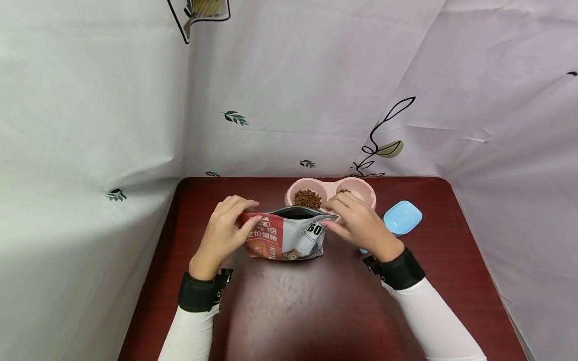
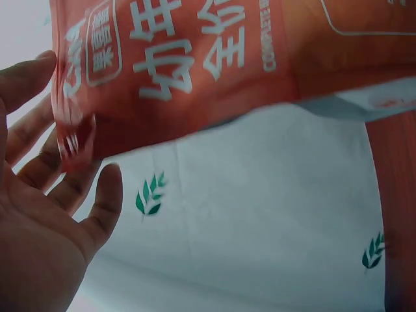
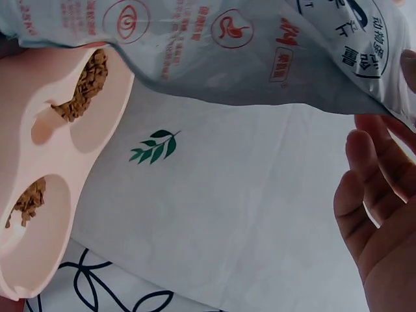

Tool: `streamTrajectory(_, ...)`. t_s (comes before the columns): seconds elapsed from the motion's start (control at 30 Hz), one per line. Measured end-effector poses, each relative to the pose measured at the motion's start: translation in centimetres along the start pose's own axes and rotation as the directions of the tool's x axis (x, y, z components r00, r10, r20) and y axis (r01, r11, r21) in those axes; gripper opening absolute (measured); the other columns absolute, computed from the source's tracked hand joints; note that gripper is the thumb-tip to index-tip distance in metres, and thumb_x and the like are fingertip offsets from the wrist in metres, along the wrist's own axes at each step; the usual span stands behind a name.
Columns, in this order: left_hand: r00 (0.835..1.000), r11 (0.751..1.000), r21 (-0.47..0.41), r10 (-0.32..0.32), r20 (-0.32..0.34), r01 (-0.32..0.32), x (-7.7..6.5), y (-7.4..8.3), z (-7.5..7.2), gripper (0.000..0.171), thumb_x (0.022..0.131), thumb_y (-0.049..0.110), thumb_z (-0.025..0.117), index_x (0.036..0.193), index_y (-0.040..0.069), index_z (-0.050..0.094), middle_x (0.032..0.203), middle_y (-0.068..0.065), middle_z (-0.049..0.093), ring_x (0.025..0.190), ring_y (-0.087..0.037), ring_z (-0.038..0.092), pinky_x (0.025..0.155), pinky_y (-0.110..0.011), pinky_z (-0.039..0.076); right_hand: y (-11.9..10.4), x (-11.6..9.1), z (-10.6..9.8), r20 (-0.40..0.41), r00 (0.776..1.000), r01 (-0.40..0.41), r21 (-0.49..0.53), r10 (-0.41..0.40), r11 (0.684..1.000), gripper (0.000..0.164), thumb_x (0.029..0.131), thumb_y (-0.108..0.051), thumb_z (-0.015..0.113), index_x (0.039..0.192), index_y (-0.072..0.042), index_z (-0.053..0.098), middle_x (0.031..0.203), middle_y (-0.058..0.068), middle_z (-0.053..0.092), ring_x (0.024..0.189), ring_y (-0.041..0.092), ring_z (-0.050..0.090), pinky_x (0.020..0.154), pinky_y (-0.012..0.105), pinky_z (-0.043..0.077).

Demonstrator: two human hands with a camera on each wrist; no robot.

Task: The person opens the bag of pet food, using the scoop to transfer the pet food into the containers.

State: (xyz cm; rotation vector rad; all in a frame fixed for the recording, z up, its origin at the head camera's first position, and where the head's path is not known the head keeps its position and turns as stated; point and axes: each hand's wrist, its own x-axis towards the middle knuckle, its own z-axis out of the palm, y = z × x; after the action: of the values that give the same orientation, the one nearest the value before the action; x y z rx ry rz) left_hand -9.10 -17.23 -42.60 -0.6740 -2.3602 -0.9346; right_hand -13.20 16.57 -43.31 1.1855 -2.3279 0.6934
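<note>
A red and grey cat food bag (image 1: 294,238) stands upright at the middle of the table, its top mouth gaping a little. My left hand (image 1: 224,228) pinches the bag's upper left corner between thumb and fingers. At the upper right corner, my right hand (image 1: 358,220) pinches the bag the same way. The left wrist view has the left hand (image 2: 52,201) beside the red front of the bag (image 2: 195,71). In the right wrist view, the right hand (image 3: 383,195) holds the end of the grey back. What lies inside the bag is hidden.
Behind the bag sits a pink double bowl (image 1: 331,186); brown kibble (image 1: 308,198) fills part of its left side, with a little in the right. A light blue scoop (image 1: 403,217) lies to the right, partly behind the right hand. White cloth (image 1: 289,100) hangs around the dark red table (image 1: 298,306).
</note>
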Motion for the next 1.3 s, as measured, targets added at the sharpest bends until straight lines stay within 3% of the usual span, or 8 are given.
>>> streamTrajectory(0.17, 0.997, 0.995, -0.077, -0.070, -0.025, 0.068, -0.8, -0.7, -0.6, 0.021, 0.083, 0.000, 0.084, 0.102, 0.004, 0.076, 0.094, -0.005, 0.072, 0.085, -0.017, 0.062, 0.074, -0.025, 0.049, -0.1, -0.2, 0.0, -0.005, 1.000, -0.016, 0.054, 0.017, 0.998, 0.021, 0.093, -0.022, 0.077, 0.106, -0.007, 0.072, 0.102, 0.005, 0.067, 0.095, 0.022, 0.061, 0.087, 0.036, 0.047)
streamTrajectory(0.37, 0.990, 0.979, -0.147, -0.141, 0.008, 0.141, -0.9, -0.9, -0.6, 0.011, 0.087, 0.000, 0.080, 0.093, 0.008, 0.075, 0.089, -0.001, 0.068, 0.079, -0.009, 0.060, 0.066, -0.017, 0.046, 0.0, -0.2, 0.2, -0.020, 1.000, -0.015, 0.110, 0.017, 0.994, 0.010, 0.096, -0.016, 0.073, 0.102, -0.008, 0.074, 0.097, 0.003, 0.066, 0.091, 0.019, 0.059, 0.082, 0.033, 0.046)
streamTrajectory(0.6, 0.993, 0.984, -0.143, -0.113, -0.024, 0.109, -0.8, -0.9, -0.4, 0.014, 0.085, -0.002, 0.080, 0.085, 0.008, 0.072, 0.081, 0.001, 0.065, 0.067, -0.007, 0.053, 0.060, -0.015, 0.043, -0.4, 0.4, 0.6, -0.057, 0.998, 0.017, 0.093, -0.012, 0.996, 0.005, 0.092, -0.009, 0.075, 0.095, -0.006, 0.073, 0.089, 0.004, 0.063, 0.084, 0.021, 0.056, 0.079, 0.036, 0.045)
streamTrajectory(0.83, 0.994, 0.986, -0.132, -0.108, -0.019, 0.105, -0.8, -0.9, -0.6, 0.016, 0.086, -0.003, 0.080, 0.082, 0.010, 0.071, 0.080, 0.003, 0.065, 0.065, -0.006, 0.052, 0.057, -0.016, 0.042, -0.7, 0.7, 0.8, -0.012, 0.999, -0.029, 0.061, 0.030, 0.998, 0.007, 0.094, -0.011, 0.074, 0.098, -0.007, 0.071, 0.094, 0.005, 0.063, 0.086, 0.021, 0.056, 0.080, 0.036, 0.046)
streamTrajectory(1.07, 0.994, 0.991, -0.096, -0.087, 0.063, 0.093, -0.6, -0.8, -0.6, 0.012, 0.092, 0.000, 0.074, 0.100, 0.008, 0.073, 0.088, 0.000, 0.063, 0.070, -0.007, 0.053, 0.058, -0.020, 0.046, -0.7, 0.9, 1.5, -0.038, 0.999, 0.017, 0.078, -0.014, 0.997, 0.011, 0.094, -0.016, 0.076, 0.099, -0.008, 0.073, 0.094, 0.004, 0.064, 0.085, 0.020, 0.059, 0.076, 0.037, 0.048)
streamTrajectory(1.3, 0.999, 0.999, -0.030, -0.029, 0.037, 0.030, -0.1, -0.5, 0.0, 0.013, 0.088, 0.010, 0.081, 0.099, 0.008, 0.077, 0.091, -0.003, 0.066, 0.085, -0.017, 0.057, 0.072, -0.033, 0.047, -0.8, 1.2, 1.8, -0.068, 0.998, 0.024, 0.102, -0.017, 0.995, 0.008, 0.093, -0.012, 0.074, 0.088, -0.010, 0.069, 0.085, 0.001, 0.060, 0.079, 0.018, 0.054, 0.071, 0.033, 0.044)
